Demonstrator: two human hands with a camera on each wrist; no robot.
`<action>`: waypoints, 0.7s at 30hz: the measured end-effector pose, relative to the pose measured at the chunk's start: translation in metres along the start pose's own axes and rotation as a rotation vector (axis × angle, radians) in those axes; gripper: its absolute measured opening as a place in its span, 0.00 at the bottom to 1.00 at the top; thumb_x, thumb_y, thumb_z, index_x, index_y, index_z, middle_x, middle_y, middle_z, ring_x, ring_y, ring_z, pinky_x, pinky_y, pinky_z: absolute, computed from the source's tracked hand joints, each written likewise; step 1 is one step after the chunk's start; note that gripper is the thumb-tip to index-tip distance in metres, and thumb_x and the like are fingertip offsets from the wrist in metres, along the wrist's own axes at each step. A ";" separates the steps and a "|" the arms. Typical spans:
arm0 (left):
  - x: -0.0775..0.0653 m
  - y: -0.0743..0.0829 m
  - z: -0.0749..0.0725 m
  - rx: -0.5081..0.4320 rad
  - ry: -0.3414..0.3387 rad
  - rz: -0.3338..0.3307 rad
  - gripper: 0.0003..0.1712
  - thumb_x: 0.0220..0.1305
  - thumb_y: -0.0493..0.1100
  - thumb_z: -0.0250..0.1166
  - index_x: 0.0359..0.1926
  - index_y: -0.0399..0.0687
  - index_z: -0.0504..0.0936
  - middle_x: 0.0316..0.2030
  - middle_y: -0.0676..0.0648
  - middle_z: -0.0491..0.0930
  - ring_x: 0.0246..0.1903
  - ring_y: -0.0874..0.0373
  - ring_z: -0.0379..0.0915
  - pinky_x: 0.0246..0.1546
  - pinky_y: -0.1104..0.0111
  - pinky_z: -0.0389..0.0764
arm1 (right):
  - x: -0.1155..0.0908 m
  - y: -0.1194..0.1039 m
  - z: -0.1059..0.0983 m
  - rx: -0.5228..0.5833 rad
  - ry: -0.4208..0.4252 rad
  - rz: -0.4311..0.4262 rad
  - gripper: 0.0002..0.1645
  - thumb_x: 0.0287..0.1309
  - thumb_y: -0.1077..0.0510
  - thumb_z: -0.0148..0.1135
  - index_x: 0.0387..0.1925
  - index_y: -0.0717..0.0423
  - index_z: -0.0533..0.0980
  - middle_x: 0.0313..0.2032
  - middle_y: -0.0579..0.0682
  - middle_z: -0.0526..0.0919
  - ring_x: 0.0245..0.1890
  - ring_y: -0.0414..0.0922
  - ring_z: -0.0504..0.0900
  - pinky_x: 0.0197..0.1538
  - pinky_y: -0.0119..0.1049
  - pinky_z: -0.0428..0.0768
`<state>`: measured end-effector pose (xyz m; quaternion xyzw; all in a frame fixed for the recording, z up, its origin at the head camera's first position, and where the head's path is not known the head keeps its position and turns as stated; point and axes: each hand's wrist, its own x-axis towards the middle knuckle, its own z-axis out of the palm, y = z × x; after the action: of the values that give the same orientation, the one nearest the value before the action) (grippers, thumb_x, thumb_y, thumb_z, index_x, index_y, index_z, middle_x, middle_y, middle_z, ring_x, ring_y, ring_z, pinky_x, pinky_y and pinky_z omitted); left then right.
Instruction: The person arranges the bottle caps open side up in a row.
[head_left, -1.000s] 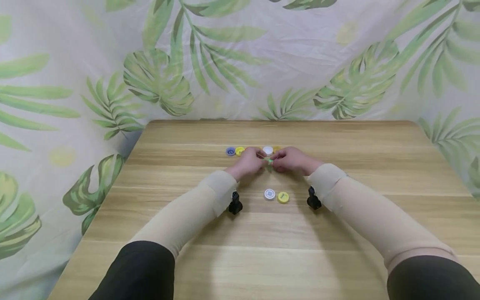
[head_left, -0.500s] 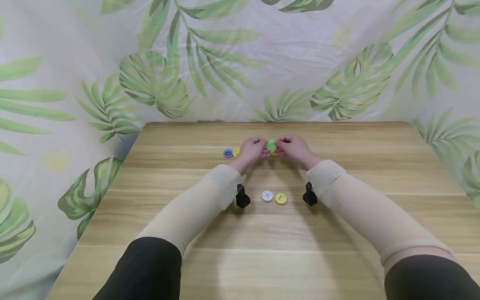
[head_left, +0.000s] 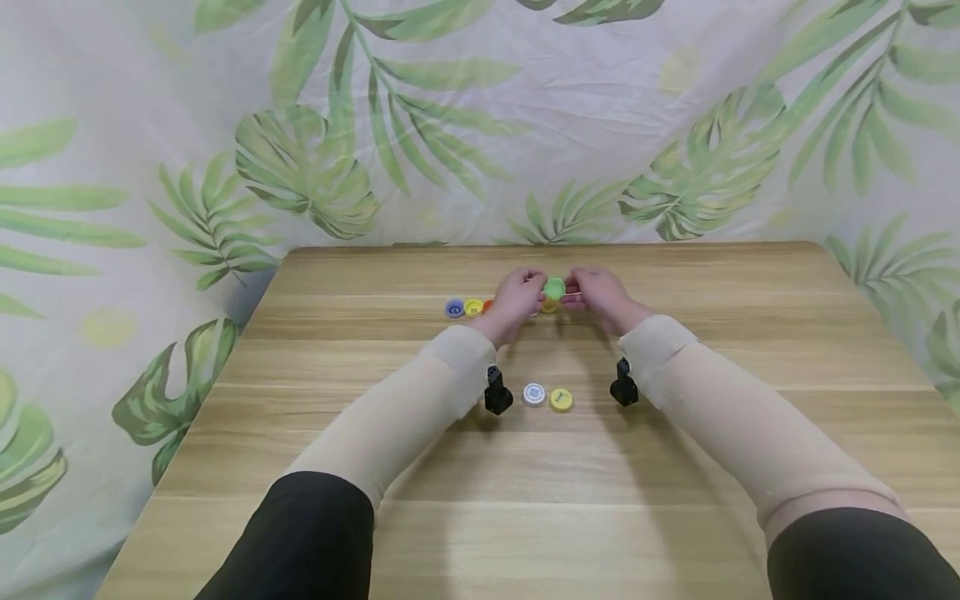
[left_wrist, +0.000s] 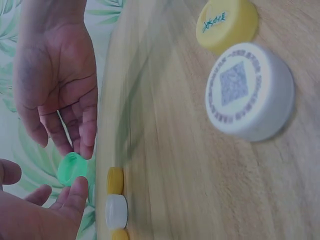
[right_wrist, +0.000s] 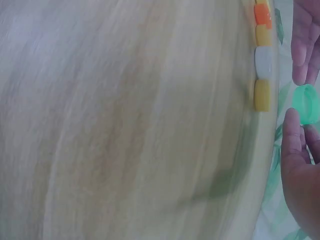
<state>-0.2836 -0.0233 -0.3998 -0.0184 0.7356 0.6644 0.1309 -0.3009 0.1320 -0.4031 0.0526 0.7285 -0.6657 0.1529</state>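
Note:
A green bottle cap (head_left: 554, 288) is up off the table between the fingertips of both hands. My left hand (head_left: 517, 300) comes to it from the left, its fingers extended at the cap's edge. From the other side my right hand (head_left: 603, 300) meets the cap with nearly straight fingers; its thumb stands apart from the cap in the left wrist view. The right wrist view also has the green cap (right_wrist: 306, 104) between the two hands' fingertips. A row of caps lies beneath, including an orange-yellow cap (head_left: 551, 307); my left hand hides part of the row.
Left in the row are a blue cap (head_left: 454, 308), a yellow cap (head_left: 473, 307) and a partly covered red-orange cap (head_left: 488, 306). Nearer me, a white cap (head_left: 534, 395) and another yellow cap (head_left: 561, 400) lie side by side. A leaf-patterned cloth (head_left: 450, 167) hangs behind the table.
Both hands have risen away from me and shifted slightly right with the green cap. Earlier they pinched it low before the row; now their fingers are straighter around it.

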 end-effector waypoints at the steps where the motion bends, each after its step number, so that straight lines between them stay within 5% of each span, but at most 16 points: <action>1: 0.000 0.000 0.001 0.002 -0.002 0.000 0.24 0.82 0.43 0.51 0.70 0.32 0.68 0.63 0.35 0.72 0.62 0.42 0.71 0.63 0.56 0.77 | 0.000 0.001 -0.001 0.007 -0.001 0.008 0.26 0.81 0.59 0.36 0.62 0.79 0.66 0.49 0.60 0.75 0.38 0.43 0.81 0.66 0.46 0.77; 15: 0.009 -0.004 0.022 0.026 0.047 0.021 0.21 0.81 0.44 0.51 0.63 0.33 0.74 0.59 0.36 0.76 0.55 0.45 0.74 0.59 0.57 0.79 | 0.008 0.003 -0.020 -0.060 -0.063 0.041 0.27 0.82 0.56 0.36 0.65 0.78 0.64 0.47 0.57 0.72 0.38 0.43 0.80 0.62 0.39 0.80; 21: 0.009 -0.003 0.034 0.025 0.011 -0.009 0.21 0.81 0.46 0.52 0.62 0.35 0.75 0.55 0.35 0.77 0.51 0.45 0.75 0.56 0.56 0.80 | 0.007 0.002 -0.031 -0.127 -0.077 0.089 0.30 0.82 0.53 0.36 0.67 0.76 0.62 0.54 0.59 0.71 0.37 0.40 0.78 0.49 0.29 0.83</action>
<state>-0.2866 0.0108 -0.4071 -0.0236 0.7443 0.6546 0.1300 -0.3118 0.1623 -0.4053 0.0495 0.7598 -0.6122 0.2133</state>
